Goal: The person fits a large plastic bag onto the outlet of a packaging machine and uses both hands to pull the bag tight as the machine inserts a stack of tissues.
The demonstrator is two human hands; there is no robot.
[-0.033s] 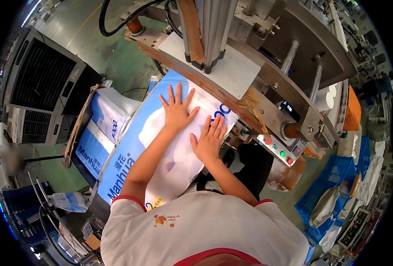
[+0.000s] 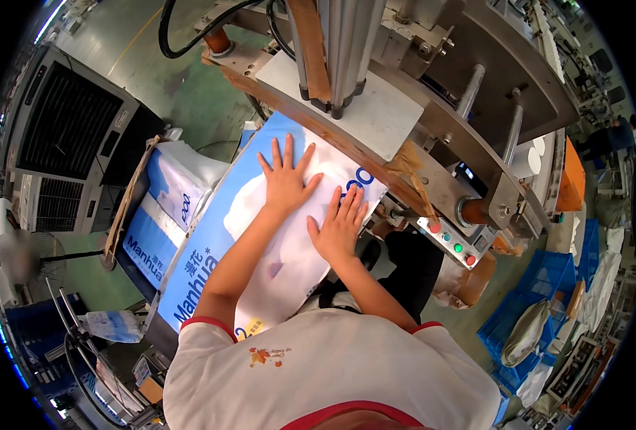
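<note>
A flat, blue and white printed plastic bag (image 2: 250,208) lies slantwise in front of me. Its far edge meets the metal beam (image 2: 325,140) of a press-like machine; whether it runs underneath is hidden. My left hand (image 2: 287,179) rests palm down on the upper part of the bag, fingers spread, close to the beam. Nearer to me and further right, my right hand (image 2: 339,228) also lies flat, its fingertips over dark blue lettering near the bag's right edge. Both hands are open and neither grips anything.
A control box (image 2: 456,244) with coloured buttons sits right of the bag. Similar printed bags (image 2: 162,226) lie in a dark tray at left, beside a large air cooler (image 2: 67,132). Blue crates (image 2: 522,301) stand at right, and a fan (image 2: 27,258) at far left.
</note>
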